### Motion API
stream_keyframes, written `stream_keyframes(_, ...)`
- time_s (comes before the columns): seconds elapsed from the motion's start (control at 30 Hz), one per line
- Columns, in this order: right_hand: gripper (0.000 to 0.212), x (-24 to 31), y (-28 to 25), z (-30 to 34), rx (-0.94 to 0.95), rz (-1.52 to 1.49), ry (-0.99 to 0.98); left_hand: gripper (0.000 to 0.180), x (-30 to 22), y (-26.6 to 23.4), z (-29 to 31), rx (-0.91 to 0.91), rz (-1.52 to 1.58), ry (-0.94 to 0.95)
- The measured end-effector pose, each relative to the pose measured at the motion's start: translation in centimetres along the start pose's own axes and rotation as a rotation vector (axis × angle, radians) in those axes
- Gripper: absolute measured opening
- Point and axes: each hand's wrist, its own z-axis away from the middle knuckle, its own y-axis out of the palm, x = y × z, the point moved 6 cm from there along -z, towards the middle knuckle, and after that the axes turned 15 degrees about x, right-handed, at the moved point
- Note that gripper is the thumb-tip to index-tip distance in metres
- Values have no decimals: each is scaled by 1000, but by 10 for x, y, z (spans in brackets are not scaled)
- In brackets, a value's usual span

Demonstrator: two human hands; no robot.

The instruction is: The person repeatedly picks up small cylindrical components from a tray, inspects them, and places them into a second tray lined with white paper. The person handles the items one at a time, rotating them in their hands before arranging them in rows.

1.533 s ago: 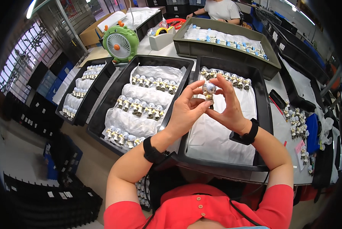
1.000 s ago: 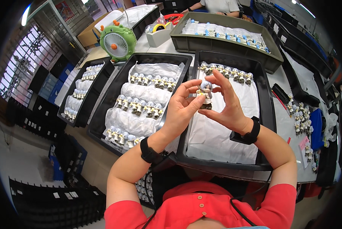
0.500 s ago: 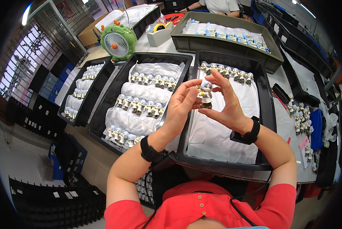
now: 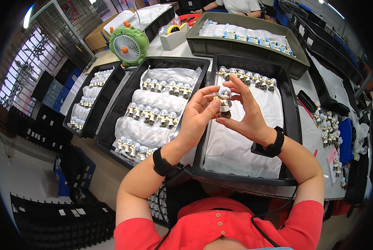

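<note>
Above the right-hand black tray, I hold a small figurine (image 4: 224, 101) upright, with pale lilac hair, a white body and a dark base. My left hand (image 4: 199, 114) pinches its left side between thumb and fingers. Curved around the other side is my right hand (image 4: 249, 114), its thumb by the base and its fingers by the head and behind. Exact fingertip contact on that side is partly hidden. Beneath lies the black tray (image 4: 292, 125), lined with white sheet; a row of similar figurines (image 4: 257, 80) stands along its far end.
To the left, a second black tray (image 4: 205, 68) bears several rows of figurines, with a narrower black tray (image 4: 80, 132) beyond. A green fan (image 4: 130, 46) and an olive crate (image 4: 249, 49) stand behind. Loose figurines (image 4: 329, 129) lie at right near a blue bin (image 4: 345, 139).
The figurine has turned a little between my fingers, so its front shows differently. My left fingers have shifted slightly; both arms stay in nearly the same place.
</note>
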Motion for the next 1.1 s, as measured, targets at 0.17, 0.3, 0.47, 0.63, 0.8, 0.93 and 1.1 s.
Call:
stream_keyframes(0.17,95,5,-3,0,-17,53,-28,37,1,-2,1,-3,10,-21)
stream_keyframes(0.3,94,8,-5,1,-43,90,-64,36,4,-3,1,-24,73,-49)
stream_keyframes(0.47,92,11,-6,1,-35,134,-81,34,3,-1,1,-32,102,-67)
stream_keyframes(0.63,92,13,-6,1,-29,168,-113,33,4,-1,1,-47,37,-61)
stream_keyframes(0.8,91,12,-5,1,-21,178,-106,32,4,-1,1,-45,29,-62)
stream_keyframes(0.93,91,12,-4,1,-17,161,-111,32,6,-1,0,-20,18,-73)
stream_keyframes(1.1,91,13,-3,1,-18,162,-122,33,8,-3,1,-15,-4,-81)
